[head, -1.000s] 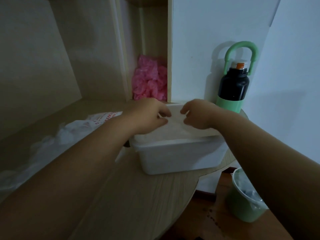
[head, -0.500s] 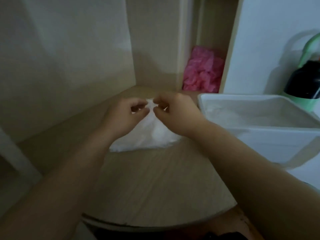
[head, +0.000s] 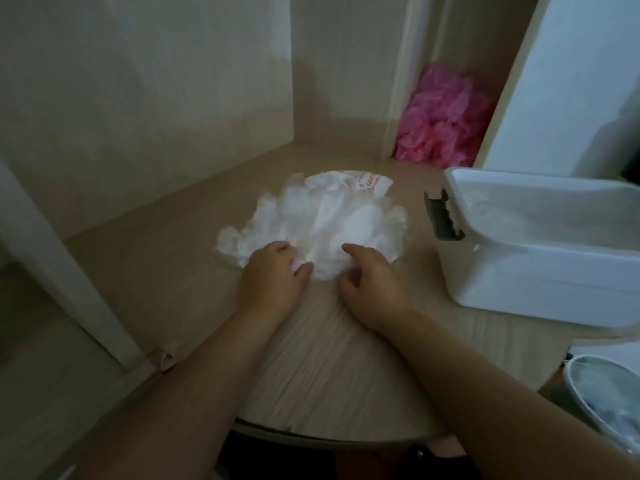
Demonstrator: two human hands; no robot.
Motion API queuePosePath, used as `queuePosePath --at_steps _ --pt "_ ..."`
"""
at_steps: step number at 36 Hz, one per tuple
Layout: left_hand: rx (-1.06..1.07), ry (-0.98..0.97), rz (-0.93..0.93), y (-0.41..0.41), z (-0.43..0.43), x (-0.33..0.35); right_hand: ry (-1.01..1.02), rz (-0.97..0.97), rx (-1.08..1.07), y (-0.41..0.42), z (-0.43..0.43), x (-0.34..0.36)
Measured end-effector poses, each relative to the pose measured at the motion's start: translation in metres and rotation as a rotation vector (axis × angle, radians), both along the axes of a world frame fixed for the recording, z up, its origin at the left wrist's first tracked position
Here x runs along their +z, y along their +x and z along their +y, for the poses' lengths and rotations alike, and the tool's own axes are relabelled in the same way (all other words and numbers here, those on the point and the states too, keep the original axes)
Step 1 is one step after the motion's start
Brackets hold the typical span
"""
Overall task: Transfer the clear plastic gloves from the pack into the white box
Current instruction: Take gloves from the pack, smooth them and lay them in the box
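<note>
In the middle of the frame, the gloves (head: 311,220) are lying in a loose, crumpled heap on the desk (head: 329,358), and their pack (head: 370,181), with red print, is showing at the heap's far edge. You are reaching both arms forward to the heap's near edge. Your left hand (head: 273,271) is grasping that edge, its fingers curling over the plastic and the thumb closing in from the right. Your right hand (head: 370,282) is lying released just beside it, fingers spread and loosely bent, the forefinger touching the heap.

At the right of the frame, the box (head: 536,278) is sitting open on the desk, near the heap but apart from it, with a grey latch (head: 441,216) hanging on its left end. Something pale is lying inside it, too faint to tell.

In the upper right, a pink bundle (head: 440,119) is filling a narrow compartment behind the box. In the lower right corner, a bin (head: 575,386) is standing below the desk's edge.
</note>
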State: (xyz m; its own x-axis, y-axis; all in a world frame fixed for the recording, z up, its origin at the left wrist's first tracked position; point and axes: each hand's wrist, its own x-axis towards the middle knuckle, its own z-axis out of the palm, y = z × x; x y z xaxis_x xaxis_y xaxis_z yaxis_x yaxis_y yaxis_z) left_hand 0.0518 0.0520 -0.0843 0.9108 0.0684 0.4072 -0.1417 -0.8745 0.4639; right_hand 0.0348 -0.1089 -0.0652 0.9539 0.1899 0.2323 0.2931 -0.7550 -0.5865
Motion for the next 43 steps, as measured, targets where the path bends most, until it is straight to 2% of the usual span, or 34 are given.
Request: queuePosePath --at_steps 7,10,13,16,19,23,26,29,32,34,39,43 --pt "-0.010 0.034 -0.185 -0.006 -0.002 -0.001 0.092 -0.015 -0.025 0.003 -0.002 -0.005" --pt "-0.026 -0.072 -0.225 -0.007 -0.002 0.000 0.130 -0.034 -0.043 0.005 -0.002 -0.007" --pt "-0.040 -0.357 -0.239 -0.011 -0.007 0.007 0.165 -0.038 -0.049 0.006 -0.003 -0.008" --pt "-0.068 -0.745 -0.135 -0.014 -0.009 0.017 0.250 0.021 -0.018 0.003 -0.004 -0.006" --pt "-0.082 -1.033 -0.072 -0.012 -0.007 0.024 0.328 0.119 0.020 0.001 -0.004 -0.003" --pt "-0.138 -1.410 -0.051 -0.003 -0.001 0.033 0.268 0.150 0.028 0.002 -0.003 0.000" --pt "-0.224 -1.604 -0.036 0.004 0.001 0.048 0.153 0.099 0.033 0.001 0.000 0.003" --pt "-0.226 -1.634 -0.041 0.008 -0.003 0.060 0.123 0.100 0.050 0.003 0.001 0.003" --pt "-0.027 -1.417 -0.092 0.006 -0.011 0.063 0.307 0.182 0.050 0.002 0.000 0.012" --pt "-0.001 -1.381 -0.091 0.004 -0.016 0.065 0.396 0.183 0.037 -0.001 0.001 0.021" --pt "-0.123 -1.470 -0.009 0.003 -0.024 0.074 0.569 -0.012 -0.010 -0.002 0.004 0.052" --pt "-0.179 -1.552 0.000 0.001 -0.033 0.087 0.678 -0.058 -0.034 0.001 -0.002 0.081"
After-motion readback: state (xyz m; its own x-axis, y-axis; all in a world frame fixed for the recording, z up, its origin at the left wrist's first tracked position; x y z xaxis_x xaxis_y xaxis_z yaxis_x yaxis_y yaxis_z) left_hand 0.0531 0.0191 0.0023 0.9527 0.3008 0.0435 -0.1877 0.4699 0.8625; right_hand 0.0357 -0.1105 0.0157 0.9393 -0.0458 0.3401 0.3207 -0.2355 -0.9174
